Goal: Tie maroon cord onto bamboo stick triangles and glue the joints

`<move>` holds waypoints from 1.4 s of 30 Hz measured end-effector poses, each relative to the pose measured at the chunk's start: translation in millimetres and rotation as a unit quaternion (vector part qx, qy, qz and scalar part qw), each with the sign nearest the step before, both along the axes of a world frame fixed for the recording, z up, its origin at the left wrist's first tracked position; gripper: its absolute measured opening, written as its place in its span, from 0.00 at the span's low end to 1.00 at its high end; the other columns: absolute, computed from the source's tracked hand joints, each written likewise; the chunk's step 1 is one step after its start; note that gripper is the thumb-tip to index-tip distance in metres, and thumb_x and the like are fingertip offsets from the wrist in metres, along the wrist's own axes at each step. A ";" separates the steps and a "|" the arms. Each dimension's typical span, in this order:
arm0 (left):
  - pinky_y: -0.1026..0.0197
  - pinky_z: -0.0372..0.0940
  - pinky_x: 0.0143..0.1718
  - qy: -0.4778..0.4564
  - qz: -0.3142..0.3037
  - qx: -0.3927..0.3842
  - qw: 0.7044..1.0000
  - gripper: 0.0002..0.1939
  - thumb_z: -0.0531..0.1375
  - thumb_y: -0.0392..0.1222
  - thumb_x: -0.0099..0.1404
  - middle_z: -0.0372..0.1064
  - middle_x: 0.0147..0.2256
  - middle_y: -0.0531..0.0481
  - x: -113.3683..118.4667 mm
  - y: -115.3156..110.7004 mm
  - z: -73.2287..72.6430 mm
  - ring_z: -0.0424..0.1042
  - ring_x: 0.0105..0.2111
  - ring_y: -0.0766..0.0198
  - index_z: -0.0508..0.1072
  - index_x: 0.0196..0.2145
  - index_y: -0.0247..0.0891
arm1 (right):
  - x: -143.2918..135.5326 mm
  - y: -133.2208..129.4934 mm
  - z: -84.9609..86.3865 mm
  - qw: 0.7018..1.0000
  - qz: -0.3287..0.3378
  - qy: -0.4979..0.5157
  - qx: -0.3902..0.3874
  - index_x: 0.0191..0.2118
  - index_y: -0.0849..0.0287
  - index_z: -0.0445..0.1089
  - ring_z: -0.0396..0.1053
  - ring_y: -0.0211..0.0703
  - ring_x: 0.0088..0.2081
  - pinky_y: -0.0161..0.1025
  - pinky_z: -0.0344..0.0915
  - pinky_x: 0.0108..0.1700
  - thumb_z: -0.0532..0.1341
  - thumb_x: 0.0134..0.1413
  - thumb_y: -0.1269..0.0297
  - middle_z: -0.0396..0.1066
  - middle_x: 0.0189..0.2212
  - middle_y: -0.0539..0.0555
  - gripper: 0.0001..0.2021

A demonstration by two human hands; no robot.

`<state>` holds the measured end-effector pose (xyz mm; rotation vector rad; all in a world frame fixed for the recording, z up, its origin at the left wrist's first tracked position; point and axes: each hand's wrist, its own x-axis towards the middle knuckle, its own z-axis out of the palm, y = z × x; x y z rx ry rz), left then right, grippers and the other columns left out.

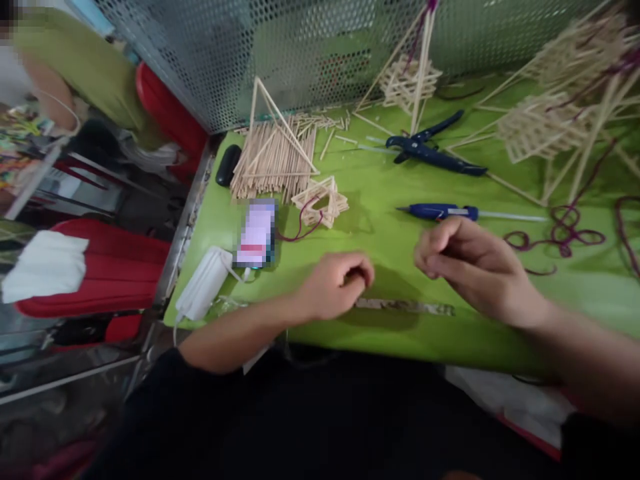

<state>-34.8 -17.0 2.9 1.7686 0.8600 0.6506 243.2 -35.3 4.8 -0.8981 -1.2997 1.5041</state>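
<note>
My left hand (337,283) is curled above the front part of the green table, thumb close to the fingertips; whatever may be inside is hidden. To its right, my right hand (475,270) is closed with thumb against fingers, and I cannot make out anything in it. Between and below them a narrow printed strip (405,306) lies on the table. A blue glue gun (443,212) with a glue stick in its back lies just beyond my right hand. Past my left hand sits a small star-like stick frame (323,202) with purple cord.
Behind lie many thin wooden sticks (275,157) with a stick triangle (257,100) on them, and dark cutting pliers (430,147). Stick structures (550,127) stand right. A phone (256,233) and white power bank (204,283) lie left. Perforated metal panel (310,53) borders the back. Another person sits far left.
</note>
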 end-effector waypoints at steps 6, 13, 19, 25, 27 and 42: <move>0.59 0.77 0.48 -0.007 -0.159 -0.028 0.987 0.11 0.63 0.41 0.77 0.86 0.43 0.43 0.0 7.2 6.0 0.82 0.41 0.62 0.84 0.49 0.36 | 3.0 1.2 4.2 0.985 0.080 -0.127 0.084 0.49 0.47 0.70 0.68 0.46 0.36 0.42 0.71 0.37 0.66 0.77 0.68 0.70 0.38 0.51 0.07; 0.57 0.77 0.60 -0.041 -0.258 0.038 0.965 0.13 0.61 0.40 0.79 0.88 0.46 0.42 -0.2 17.8 -4.3 0.85 0.48 0.57 0.84 0.51 0.33 | 1.0 -2.1 -7.2 0.910 0.127 -0.314 0.241 0.68 0.51 0.68 0.80 0.46 0.37 0.42 0.73 0.38 0.62 0.80 0.70 0.79 0.40 0.53 0.18; 0.57 0.78 0.53 -0.078 -0.228 0.001 0.971 0.11 0.63 0.39 0.78 0.86 0.46 0.39 -1.8 20.8 -6.3 0.84 0.45 0.59 0.82 0.52 0.33 | -3.5 1.3 -3.9 0.922 0.147 -0.274 0.233 0.46 0.51 0.67 0.72 0.40 0.30 0.37 0.68 0.33 0.58 0.78 0.74 0.73 0.33 0.47 0.08; 0.61 0.78 0.50 -0.183 -0.167 0.091 0.965 0.12 0.68 0.29 0.70 0.85 0.42 0.39 -8.6 25.7 -5.3 0.85 0.42 0.62 0.80 0.50 0.35 | 2.2 -3.2 -8.9 0.919 0.059 -0.314 0.230 0.51 0.50 0.72 0.79 0.38 0.25 0.32 0.72 0.28 0.60 0.78 0.75 0.81 0.30 0.45 0.10; 0.61 0.77 0.49 -0.179 -0.168 0.109 0.963 0.13 0.69 0.29 0.68 0.86 0.42 0.40 -11.5 26.3 -4.7 0.85 0.41 0.62 0.79 0.50 0.36 | 4.0 -5.0 -12.5 0.935 0.012 -0.301 0.186 0.52 0.49 0.74 0.86 0.41 0.30 0.32 0.79 0.32 0.64 0.79 0.70 0.86 0.35 0.47 0.07; 0.50 0.77 0.51 -0.019 -0.329 0.237 0.914 0.24 0.60 0.49 0.82 0.83 0.63 0.37 -17.5 19.5 -1.6 0.86 0.56 0.53 0.79 0.66 0.33 | -13.7 22.0 -12.3 0.963 -0.028 0.123 -0.240 0.44 0.46 0.87 0.90 0.48 0.38 0.33 0.87 0.44 0.82 0.63 0.62 0.89 0.40 0.53 0.08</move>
